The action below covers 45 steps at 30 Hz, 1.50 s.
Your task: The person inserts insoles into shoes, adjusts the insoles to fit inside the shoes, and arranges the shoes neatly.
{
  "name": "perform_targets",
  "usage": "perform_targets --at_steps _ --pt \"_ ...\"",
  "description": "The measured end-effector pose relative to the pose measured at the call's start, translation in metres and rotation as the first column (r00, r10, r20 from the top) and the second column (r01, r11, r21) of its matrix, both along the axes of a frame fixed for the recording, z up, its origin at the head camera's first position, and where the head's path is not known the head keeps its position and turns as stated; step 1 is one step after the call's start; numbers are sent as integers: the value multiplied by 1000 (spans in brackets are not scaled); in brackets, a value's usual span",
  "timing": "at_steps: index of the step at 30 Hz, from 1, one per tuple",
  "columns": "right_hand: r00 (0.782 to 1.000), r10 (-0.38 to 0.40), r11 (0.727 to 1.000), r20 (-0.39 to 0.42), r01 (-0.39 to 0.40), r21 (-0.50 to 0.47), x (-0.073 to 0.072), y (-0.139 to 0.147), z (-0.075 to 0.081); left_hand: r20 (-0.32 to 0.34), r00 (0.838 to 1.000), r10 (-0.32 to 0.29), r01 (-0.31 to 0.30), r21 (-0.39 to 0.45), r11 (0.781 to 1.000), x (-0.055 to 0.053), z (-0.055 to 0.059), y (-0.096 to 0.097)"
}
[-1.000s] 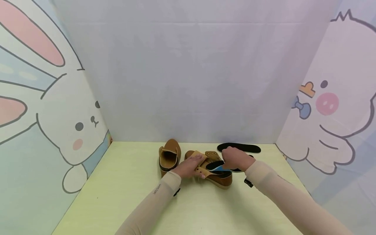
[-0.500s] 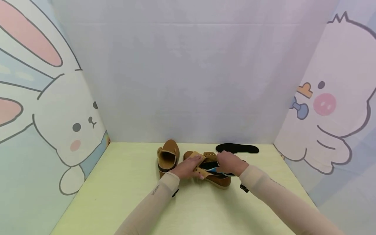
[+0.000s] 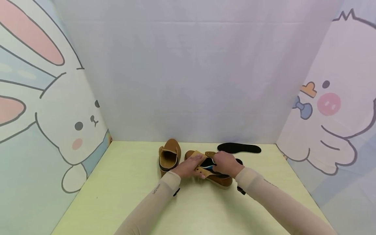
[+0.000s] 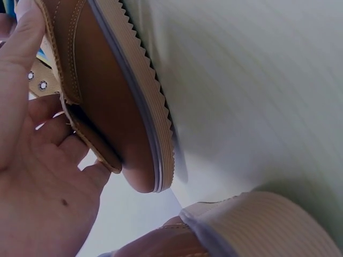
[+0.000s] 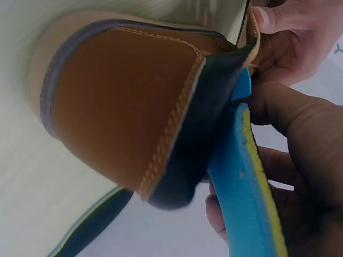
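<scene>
A brown leather shoe (image 3: 220, 181) with a tan lining lies on the table, toe pointing to the back left. My left hand (image 3: 189, 167) holds its opened upper, thumb on one eyelet flap and fingers at the tongue, as the left wrist view shows. My right hand (image 3: 227, 163) pinches an insole (image 5: 236, 176), black on top and blue underneath with a yellow edge layer. The insole's front part is inside the shoe opening; its rear end sticks out behind the right hand. How deep its tip sits is hidden by the shoe.
The matching brown shoe (image 3: 169, 156) stands upright to the left of the left hand. Another black insole (image 3: 239, 148) lies flat near the back wall (image 3: 194, 81), behind the right hand. Printed side walls border the pale table (image 3: 132, 182).
My right hand has moved left and forward, pushing the insole farther into the shoe opening. My left hand stays on the shoe. The other shoe and insole are unmoved.
</scene>
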State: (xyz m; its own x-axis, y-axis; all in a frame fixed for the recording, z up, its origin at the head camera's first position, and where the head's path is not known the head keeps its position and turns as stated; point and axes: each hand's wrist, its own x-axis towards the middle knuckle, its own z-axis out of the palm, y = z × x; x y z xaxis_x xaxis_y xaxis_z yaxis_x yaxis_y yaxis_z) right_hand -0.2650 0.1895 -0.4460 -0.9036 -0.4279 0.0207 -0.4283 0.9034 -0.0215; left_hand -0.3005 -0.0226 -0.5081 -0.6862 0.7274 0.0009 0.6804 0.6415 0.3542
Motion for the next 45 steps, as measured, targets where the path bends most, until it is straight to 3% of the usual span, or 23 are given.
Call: perform_targets --at_steps 12,23,45 --pt "1000 5 997 -3 -5 -73 -10 -12 -14 47 998 31 -32 18 999 1 2 1" --pt "997 -22 992 76 32 -124 -20 -24 -27 67 997 32 -36 46 998 -1 1 1" --pt "1000 30 985 9 -28 -171 -26 -28 -43 86 994 65 -71 68 995 5 6 2"
